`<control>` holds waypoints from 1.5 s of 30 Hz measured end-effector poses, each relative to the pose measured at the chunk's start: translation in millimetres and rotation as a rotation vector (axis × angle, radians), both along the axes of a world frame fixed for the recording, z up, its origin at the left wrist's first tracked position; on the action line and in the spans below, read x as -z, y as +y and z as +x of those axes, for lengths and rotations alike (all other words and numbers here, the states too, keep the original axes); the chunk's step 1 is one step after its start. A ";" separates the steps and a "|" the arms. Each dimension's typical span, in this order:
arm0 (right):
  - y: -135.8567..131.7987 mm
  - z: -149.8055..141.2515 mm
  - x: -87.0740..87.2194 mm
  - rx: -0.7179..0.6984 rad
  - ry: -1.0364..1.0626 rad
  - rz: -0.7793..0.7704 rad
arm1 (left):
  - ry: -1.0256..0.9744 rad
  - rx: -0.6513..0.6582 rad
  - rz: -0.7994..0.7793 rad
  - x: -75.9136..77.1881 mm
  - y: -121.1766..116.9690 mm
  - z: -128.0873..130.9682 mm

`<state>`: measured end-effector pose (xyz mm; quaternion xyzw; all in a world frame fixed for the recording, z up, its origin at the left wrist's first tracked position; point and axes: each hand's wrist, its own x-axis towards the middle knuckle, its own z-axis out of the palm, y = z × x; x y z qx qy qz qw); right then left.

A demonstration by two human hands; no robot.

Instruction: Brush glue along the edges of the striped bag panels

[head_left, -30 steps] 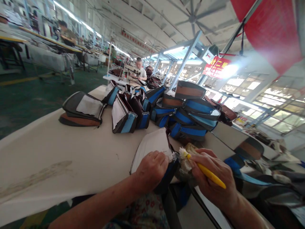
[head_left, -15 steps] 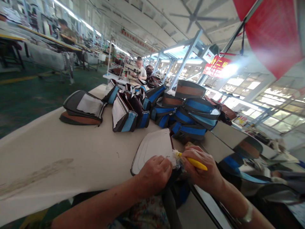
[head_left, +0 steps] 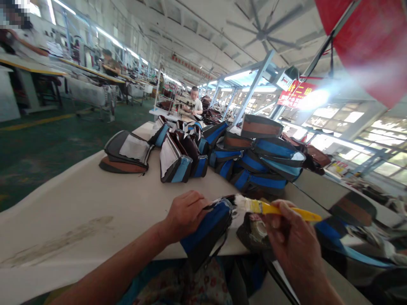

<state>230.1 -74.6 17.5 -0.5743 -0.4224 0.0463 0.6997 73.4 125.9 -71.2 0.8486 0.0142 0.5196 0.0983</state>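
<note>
Fingers of the left hand (head_left: 184, 214) are curled shut over the top of a blue and black bag piece (head_left: 206, 231), pinning it where it hangs over the near edge of the surface (head_left: 95, 212), while the fingers of the right hand (head_left: 291, 245) pinch the yellow handle of a small brush (head_left: 273, 207), whose pale bristles point left and meet the upper right corner of the piece. Just below the brush, at the same near edge, sits a dark, smeared pot or rag (head_left: 254, 231); what it holds is too blurred to tell. Farther back, toward the middle and the far right side of the surface, lies a heap of finished blue bags (head_left: 263, 165), with a grey and brown bag (head_left: 127, 152) lying flat and apart near the left edge. A likely risk is that the piece, held only from above and overhanging the edge, twists or slides off under the push of the bristles. Wet bristles could also stray onto the blue fabric or the left thumb, since brush tip and hand are very close together.
</note>
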 end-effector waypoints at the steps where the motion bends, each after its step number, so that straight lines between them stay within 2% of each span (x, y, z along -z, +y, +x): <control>1: 5.8 -8.3 9.6 -0.079 0.122 0.003 | 0.022 -0.026 -0.076 1.6 7.1 -4.9; 4: 27.6 -31.3 38.9 -0.310 0.585 0.056 | 0.021 -0.194 -0.380 14.5 20.6 -14.7; 6: 43.7 -40.4 52.6 -0.400 0.772 0.116 | -0.036 -0.276 -0.534 26.9 24.0 -18.3; 7: 51.6 -42.5 57.2 -0.425 0.821 0.143 | -0.066 -0.270 -0.568 33.0 24.2 -19.9; 10: 73.0 -42.2 64.7 -0.469 0.893 0.202 | -0.161 -0.185 -0.553 48.0 19.9 -26.8; 13: 87.2 -41.4 69.3 -0.496 0.916 0.207 | -0.245 -0.214 -0.559 59.0 9.0 -40.6; 16: 92.6 -44.4 74.2 -0.521 0.948 0.204 | -0.180 -0.150 -0.559 71.0 -5.0 -62.3; 19: 92.0 -46.6 79.2 -0.525 0.952 0.198 | -0.084 -0.035 -0.454 84.1 -18.5 -85.1; 21: 90.0 -46.4 82.4 -0.518 0.938 0.184 | -0.035 -0.126 -0.385 90.4 -27.2 -95.0; 23: 87.6 -46.2 85.2 -0.511 0.937 0.169 | 0.018 -0.303 -0.388 92.7 -36.0 -97.9; 25: 85.0 -47.6 86.4 -0.501 0.939 0.157 | 0.036 -0.419 -0.460 90.4 -43.6 -94.1; 27: 82.4 -50.2 84.2 -0.481 0.904 0.142 | 0.008 -0.406 -0.542 84.4 -47.9 -85.6; 30: 77.7 -52.5 72.2 -0.410 0.790 0.116 | -0.068 -0.298 -0.651 70.2 -45.8 -70.1; 33: 71.1 -50.9 50.9 -0.292 0.681 0.106 | -0.115 -0.147 -0.761 52.5 -35.6 -57.7; 38: 61.5 -54.5 18.4 -0.100 0.327 0.093 | -0.012 0.098 -0.906 24.7 -21.8 -50.6; 42: 69.6 -59.3 20.7 -0.061 0.038 0.116 | 0.011 0.203 -1.061 10.6 -22.3 -53.0; 45: 80.4 -52.2 31.6 -0.068 -0.323 0.051 | -0.002 0.285 -1.185 5.4 -24.1 -55.9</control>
